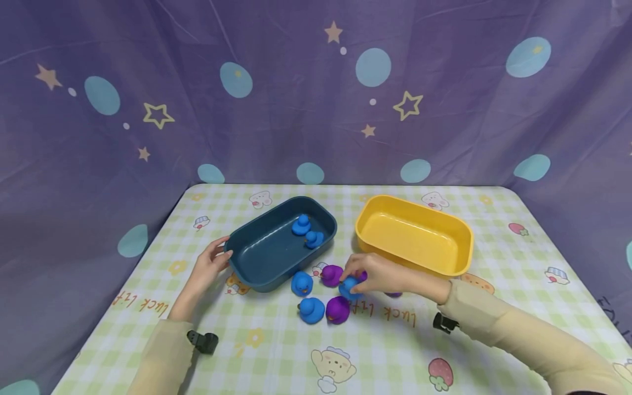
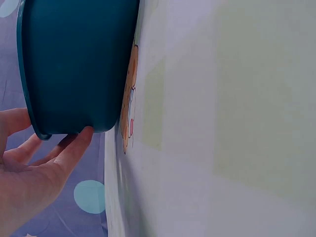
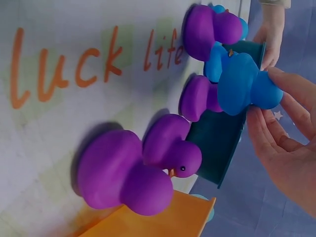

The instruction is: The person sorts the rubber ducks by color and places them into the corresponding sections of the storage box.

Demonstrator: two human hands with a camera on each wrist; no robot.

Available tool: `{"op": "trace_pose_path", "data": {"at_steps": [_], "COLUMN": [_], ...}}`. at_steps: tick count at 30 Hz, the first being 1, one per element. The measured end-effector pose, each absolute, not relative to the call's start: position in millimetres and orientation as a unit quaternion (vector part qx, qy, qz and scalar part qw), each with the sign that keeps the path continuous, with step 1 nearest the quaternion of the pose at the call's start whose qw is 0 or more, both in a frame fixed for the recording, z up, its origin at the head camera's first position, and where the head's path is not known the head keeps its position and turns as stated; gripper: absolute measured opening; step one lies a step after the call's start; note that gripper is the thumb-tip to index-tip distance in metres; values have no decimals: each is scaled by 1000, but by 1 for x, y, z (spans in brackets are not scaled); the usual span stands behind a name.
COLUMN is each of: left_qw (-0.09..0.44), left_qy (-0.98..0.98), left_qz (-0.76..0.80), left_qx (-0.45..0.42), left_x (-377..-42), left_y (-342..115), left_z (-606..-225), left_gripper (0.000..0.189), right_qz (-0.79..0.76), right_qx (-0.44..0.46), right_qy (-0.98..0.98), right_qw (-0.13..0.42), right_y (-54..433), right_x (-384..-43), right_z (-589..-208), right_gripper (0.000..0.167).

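Well, the held blue duck (image 3: pixel 236 85) could slip — the right hand (image 1: pixel 379 272) pinches it only by the head — while the left hand (image 1: pixel 209 264) grips the teal tub (image 1: pixel 261 253).

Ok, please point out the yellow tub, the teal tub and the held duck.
Yellow tub (image 1: pixel 412 236): head view, on its bare inner floor.
Teal tub (image 1: pixel 266 252): head view, on its bare inner floor.
Held duck (image 3: pixel 242 85): right wrist view, on its blue body.
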State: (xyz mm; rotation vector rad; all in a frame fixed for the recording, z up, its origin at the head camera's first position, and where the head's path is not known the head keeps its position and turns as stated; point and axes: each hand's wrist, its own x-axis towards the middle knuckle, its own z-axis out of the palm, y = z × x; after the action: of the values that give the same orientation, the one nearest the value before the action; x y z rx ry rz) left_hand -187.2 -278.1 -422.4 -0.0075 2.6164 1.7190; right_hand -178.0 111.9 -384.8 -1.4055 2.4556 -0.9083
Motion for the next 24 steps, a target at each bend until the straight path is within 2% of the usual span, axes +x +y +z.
{"op": "trace_pose_path", "data": {"at_steps": [24], "left_qw": [4], "left_qy": [835], "left_qz": [550], "left_qx": [-1], "left_x": [-187], "left_y": [-277], "left_z": [-423], "left_gripper": [49], "right_qz": [-350], "right_qx": [-476], "right_qy": [804], "right_qw": [60], "right_y": [76], "right_x": [-215], "right_z": [-354], "right_gripper": [22]}}
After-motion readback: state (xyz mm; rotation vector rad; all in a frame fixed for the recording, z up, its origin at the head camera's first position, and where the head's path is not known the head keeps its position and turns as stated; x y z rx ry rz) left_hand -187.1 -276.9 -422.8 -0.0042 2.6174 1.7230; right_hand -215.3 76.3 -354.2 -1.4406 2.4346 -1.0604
